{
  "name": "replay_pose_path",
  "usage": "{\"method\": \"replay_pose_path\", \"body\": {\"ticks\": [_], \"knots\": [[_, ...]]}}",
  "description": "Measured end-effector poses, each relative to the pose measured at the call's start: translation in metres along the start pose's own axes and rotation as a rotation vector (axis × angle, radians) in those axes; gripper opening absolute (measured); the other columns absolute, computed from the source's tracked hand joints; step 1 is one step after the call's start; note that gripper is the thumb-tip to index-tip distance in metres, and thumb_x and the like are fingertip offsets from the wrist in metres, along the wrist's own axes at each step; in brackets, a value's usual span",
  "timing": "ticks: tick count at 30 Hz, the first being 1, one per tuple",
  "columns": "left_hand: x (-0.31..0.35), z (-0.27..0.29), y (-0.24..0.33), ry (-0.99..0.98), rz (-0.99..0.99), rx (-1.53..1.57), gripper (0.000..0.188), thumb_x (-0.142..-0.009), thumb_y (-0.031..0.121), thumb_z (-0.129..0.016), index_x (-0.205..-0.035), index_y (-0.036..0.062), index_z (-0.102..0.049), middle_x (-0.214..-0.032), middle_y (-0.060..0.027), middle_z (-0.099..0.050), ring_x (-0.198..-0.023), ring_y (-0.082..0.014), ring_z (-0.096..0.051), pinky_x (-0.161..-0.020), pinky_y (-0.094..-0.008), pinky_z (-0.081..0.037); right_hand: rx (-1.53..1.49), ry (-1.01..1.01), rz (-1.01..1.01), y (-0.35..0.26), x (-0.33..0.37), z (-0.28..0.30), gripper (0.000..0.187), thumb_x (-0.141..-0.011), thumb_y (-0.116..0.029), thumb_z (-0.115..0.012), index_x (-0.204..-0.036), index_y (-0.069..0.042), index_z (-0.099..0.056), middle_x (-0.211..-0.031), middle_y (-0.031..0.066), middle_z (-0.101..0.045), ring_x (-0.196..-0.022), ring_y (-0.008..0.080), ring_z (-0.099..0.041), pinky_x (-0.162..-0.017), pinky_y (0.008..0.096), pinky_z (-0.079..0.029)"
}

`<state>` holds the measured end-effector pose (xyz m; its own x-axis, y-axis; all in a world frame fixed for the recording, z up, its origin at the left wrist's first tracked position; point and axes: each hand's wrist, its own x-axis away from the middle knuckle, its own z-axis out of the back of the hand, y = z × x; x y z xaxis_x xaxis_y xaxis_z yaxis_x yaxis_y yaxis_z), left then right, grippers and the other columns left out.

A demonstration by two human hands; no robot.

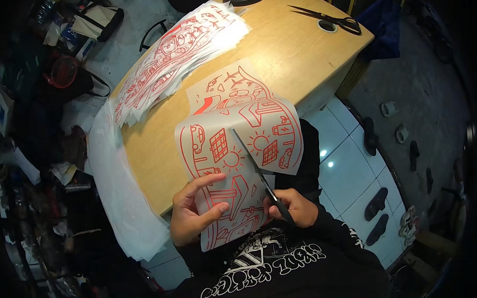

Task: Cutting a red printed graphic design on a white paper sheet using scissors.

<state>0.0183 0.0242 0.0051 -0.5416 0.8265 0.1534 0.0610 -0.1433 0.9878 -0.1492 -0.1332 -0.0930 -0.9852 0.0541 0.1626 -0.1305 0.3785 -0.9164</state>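
My right hand (299,208) is closed round the black handle of a pair of scissors (258,173), whose blades point up and away over a sheet. That printed sheet (207,142) is pale and glossy with red line drawings of suns, panels and cars. It curls near the blades, half over the table's near edge and half over my lap. My left hand (194,205) grips its left edge, thumb and index finger on top and a gap between them; the other fingers are mostly hidden. Whether the blades are parted is hard to tell.
A thick stack of similar red-printed sheets (168,52) lies on the wooden table (284,51), with whitish sheets (126,208) hanging off its left edge. Far right on the table are large black scissors (332,18) and a tape roll (327,26). Slippers (376,203) lie on the floor.
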Motion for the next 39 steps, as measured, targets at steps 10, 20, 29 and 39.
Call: {"method": "replay_pose_path", "body": {"ticks": [10, 20, 29, 39], "knots": [[0.000, 0.002, 0.000, -0.022, -0.007, -0.018, 0.047, -0.075, -0.006, -0.066, -0.120, -0.0006, -0.052, -0.108, -0.0102, -0.058, -0.096, -0.0145, -0.058, -0.077, -0.0250, -0.050, 0.017, -0.002, 0.035, 0.003, -0.001, -0.001, 0.033, -0.089, -0.032, -0.058, -0.082, -0.001, -0.053, -0.061, -0.0063, -0.036, -0.056, 0.0039, -0.033, -0.049, 0.0230, -0.027], [0.000, 0.002, 0.000, -0.034, -0.007, 0.014, 0.048, -0.075, -0.006, -0.066, -0.120, -0.0014, -0.051, -0.109, -0.0116, -0.058, -0.098, -0.0156, -0.058, -0.083, -0.0279, -0.049, 0.046, -0.012, 0.037, 0.000, -0.002, 0.000, 0.030, -0.089, -0.030, -0.058, -0.085, 0.000, -0.054, -0.061, -0.0057, -0.036, -0.056, 0.0042, -0.033, -0.049, 0.0234, -0.027], [0.002, 0.003, -0.001, -0.027, -0.022, 0.038, 0.047, -0.075, -0.006, -0.067, -0.120, -0.0009, -0.052, -0.109, -0.0115, -0.058, -0.097, -0.0151, -0.058, -0.082, -0.0273, -0.049, 0.040, -0.018, 0.038, 0.000, -0.003, -0.002, 0.032, -0.089, -0.031, -0.058, -0.086, 0.000, -0.054, -0.062, -0.0053, -0.036, -0.057, 0.0045, -0.033, -0.050, 0.0231, -0.028], [0.005, 0.006, 0.000, -0.030, -0.020, 0.004, 0.047, -0.076, -0.004, -0.068, -0.119, -0.0003, -0.052, -0.109, -0.0106, -0.058, -0.096, -0.0142, -0.058, -0.079, -0.0262, -0.050, 0.011, -0.017, 0.020, 0.000, -0.005, -0.006, 0.033, -0.089, -0.032, -0.058, -0.089, 0.000, -0.055, -0.063, -0.0053, -0.040, -0.057, 0.0041, -0.036, -0.051, 0.0225, -0.029]]}}
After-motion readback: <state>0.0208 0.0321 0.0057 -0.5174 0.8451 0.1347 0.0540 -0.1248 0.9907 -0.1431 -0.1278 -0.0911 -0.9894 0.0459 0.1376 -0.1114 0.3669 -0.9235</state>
